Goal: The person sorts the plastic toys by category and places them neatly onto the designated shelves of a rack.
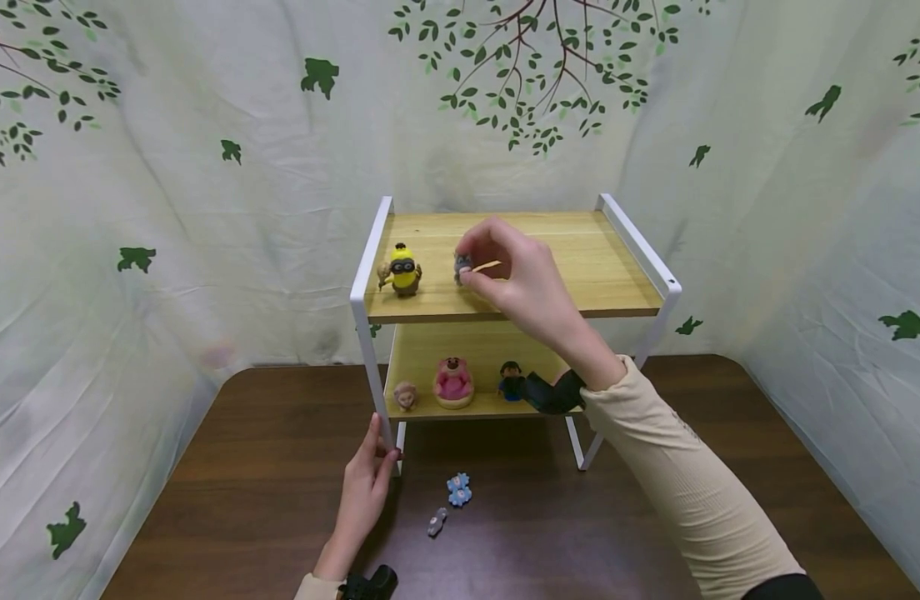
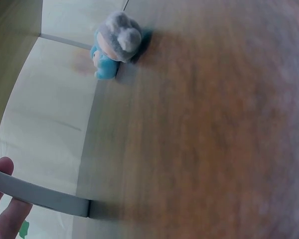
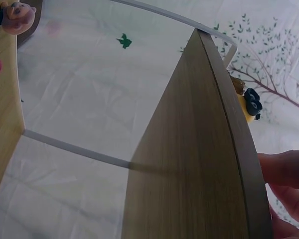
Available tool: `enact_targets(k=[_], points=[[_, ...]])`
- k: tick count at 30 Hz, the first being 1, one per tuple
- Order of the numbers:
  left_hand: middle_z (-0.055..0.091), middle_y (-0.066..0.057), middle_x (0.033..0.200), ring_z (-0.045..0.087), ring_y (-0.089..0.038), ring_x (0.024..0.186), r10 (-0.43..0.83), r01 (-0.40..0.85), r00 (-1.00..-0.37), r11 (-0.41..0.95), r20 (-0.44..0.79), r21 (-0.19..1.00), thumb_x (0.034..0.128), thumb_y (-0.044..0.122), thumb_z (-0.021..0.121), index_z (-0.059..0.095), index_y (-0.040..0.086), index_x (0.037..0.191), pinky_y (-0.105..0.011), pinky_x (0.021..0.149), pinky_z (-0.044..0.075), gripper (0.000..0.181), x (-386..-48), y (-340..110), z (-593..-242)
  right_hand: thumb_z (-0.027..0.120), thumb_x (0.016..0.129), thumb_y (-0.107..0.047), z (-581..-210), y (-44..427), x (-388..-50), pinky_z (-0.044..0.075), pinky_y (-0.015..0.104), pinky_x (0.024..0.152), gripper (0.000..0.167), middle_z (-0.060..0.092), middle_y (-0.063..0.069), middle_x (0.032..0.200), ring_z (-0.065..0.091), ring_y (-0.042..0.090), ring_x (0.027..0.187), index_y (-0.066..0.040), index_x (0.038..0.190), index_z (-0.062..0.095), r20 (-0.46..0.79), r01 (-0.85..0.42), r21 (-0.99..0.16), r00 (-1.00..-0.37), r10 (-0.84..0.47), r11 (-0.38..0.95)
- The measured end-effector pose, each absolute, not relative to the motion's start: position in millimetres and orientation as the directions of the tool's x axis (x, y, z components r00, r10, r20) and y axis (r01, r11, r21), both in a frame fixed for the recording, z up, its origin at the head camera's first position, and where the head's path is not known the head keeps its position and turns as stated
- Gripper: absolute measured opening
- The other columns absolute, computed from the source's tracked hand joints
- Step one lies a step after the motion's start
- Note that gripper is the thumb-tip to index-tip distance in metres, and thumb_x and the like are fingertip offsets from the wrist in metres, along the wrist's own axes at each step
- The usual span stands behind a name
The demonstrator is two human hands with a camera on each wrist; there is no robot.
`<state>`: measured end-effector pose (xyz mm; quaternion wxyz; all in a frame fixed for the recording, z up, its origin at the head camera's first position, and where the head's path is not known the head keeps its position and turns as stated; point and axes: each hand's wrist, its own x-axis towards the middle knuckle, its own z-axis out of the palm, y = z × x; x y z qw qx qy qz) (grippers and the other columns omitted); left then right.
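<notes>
My right hand [image 1: 523,283] pinches a small grey figurine [image 1: 462,265] between thumb and fingers, over the upper board [image 1: 580,250] of a two-tier shelf. A thin yellowish piece [image 1: 487,266] shows between the fingers; what it belongs to is unclear. Whether the figurine touches the board is hidden. To its left stands a yellow figurine with black goggles [image 1: 403,273]. My left hand [image 1: 366,483] holds the shelf's white front left leg [image 1: 378,375]; in the left wrist view, fingers [image 2: 11,219] lie around the leg [image 2: 45,195].
The lower board [image 1: 422,342] bears a small pinkish figurine [image 1: 405,396], a pink bear [image 1: 454,383] and a dark-haired figurine in blue [image 1: 511,383]. On the brown table [image 1: 280,467], before the shelf, lie a light blue figurine [image 1: 458,489] and a grey one [image 1: 437,522].
</notes>
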<state>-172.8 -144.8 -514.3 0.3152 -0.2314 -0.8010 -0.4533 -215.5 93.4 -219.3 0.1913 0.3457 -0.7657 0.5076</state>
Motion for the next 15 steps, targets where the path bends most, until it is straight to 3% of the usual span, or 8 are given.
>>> enact_targets(k=[15], points=[[0.054,-0.006,0.081,0.060,-0.023,0.062,0.072,0.626,-0.726,0.480,0.684,0.614,0.0805,-0.017,0.064,0.021,0.014,0.152,-0.017,0.055,0.045,0.089,-171.4,-145.0,-515.9,0.067,0.083,0.011,-220.3,88.5,-216.2,0.052,0.026,0.077,0.020,0.062,0.010,0.096,0.063,0.018,0.089,0.002,0.099,0.059,0.612,-0.711,-0.643,-0.700,-0.367,0.284]])
